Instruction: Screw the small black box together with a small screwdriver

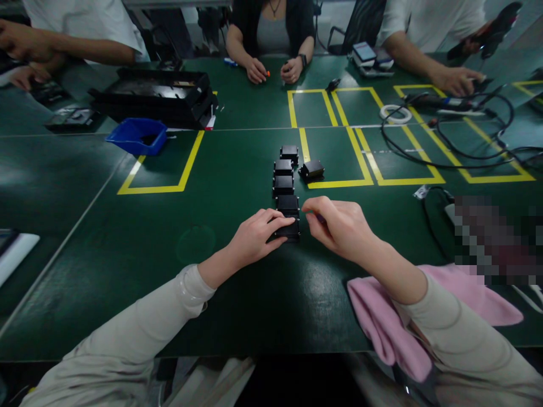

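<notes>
A row of several small black boxes (283,183) runs away from me on the green table (237,282). My left hand (257,234) is closed over the nearest black box (289,232), fingers pressing its top and near side. My right hand (339,223) is pinched shut just right of that box, holding a small dark, purplish item that I cannot make out. One more black box (312,169) lies apart, to the right of the row, on a yellow line.
A pink cloth (382,316) lies under my right forearm. A blue bin (138,135) and black trays (156,96) sit at back left. Cables (449,147) and a tape roll (395,113) lie at right. Other people's hands rest along the far edge.
</notes>
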`<state>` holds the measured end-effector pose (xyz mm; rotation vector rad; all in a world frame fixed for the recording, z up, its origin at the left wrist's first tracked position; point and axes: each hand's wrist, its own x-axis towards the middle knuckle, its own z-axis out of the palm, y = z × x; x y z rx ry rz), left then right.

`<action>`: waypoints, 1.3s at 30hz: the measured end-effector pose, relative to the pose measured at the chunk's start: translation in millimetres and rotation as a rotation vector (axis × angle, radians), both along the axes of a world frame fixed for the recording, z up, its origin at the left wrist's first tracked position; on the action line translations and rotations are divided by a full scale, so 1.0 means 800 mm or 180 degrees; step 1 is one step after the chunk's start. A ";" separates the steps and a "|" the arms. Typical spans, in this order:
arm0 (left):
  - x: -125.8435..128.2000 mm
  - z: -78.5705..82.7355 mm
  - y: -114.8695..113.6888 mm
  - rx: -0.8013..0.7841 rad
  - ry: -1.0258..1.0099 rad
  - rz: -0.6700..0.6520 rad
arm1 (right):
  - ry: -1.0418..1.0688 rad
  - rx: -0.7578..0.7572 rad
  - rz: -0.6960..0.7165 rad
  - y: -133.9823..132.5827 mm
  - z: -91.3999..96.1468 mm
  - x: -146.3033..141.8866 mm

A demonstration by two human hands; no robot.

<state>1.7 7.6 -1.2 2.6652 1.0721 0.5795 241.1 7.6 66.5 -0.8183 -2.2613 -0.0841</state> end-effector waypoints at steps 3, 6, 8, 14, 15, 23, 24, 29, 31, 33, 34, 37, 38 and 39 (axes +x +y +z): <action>0.000 0.000 0.000 -0.0008 -0.0008 0.0001 | -0.0080 -0.0025 -0.0017 0.000 0.000 0.001; -0.001 0.000 0.000 -0.0002 -0.0016 -0.0012 | -0.0123 0.0028 -0.0060 0.000 -0.001 0.001; -0.001 0.000 0.000 0.0005 -0.0013 -0.0013 | -0.0072 0.0029 -0.0057 0.000 -0.001 0.000; -0.001 -0.001 0.000 0.0005 -0.0025 -0.0016 | -0.0129 -0.0007 -0.0072 0.000 -0.001 0.000; -0.001 -0.001 0.000 0.0011 -0.0032 -0.0022 | -0.0145 0.0012 -0.0074 0.000 -0.001 0.000; -0.001 0.000 0.000 -0.0019 -0.0070 -0.0007 | -0.0110 -0.0058 -0.0037 -0.002 0.000 -0.001; -0.001 0.000 0.000 -0.0021 -0.0072 -0.0003 | -0.0135 -0.0049 -0.0056 -0.002 0.000 -0.001; -0.001 0.000 0.000 -0.0031 -0.0057 0.0007 | -0.0048 -0.0105 0.0000 -0.001 -0.001 0.000; -0.001 0.000 0.000 -0.0053 -0.0040 0.0008 | -0.0024 -0.0164 0.0031 -0.001 -0.001 0.000; -0.001 0.000 0.000 -0.0077 -0.0021 0.0019 | -0.0063 -0.0169 0.0024 -0.001 -0.001 0.001; -0.001 0.000 0.000 -0.0080 -0.0015 0.0025 | -0.0085 -0.0156 0.0013 -0.001 -0.001 0.001; -0.001 0.000 0.000 -0.0066 -0.0006 0.0028 | -0.0056 -0.0083 0.0000 -0.001 -0.001 0.000; -0.002 0.000 0.000 -0.0068 -0.0001 0.0027 | -0.0027 -0.0061 0.0003 -0.001 -0.002 -0.001; -0.002 0.000 0.000 -0.0069 0.0000 0.0027 | 0.0002 -0.0040 0.0002 -0.001 -0.002 -0.001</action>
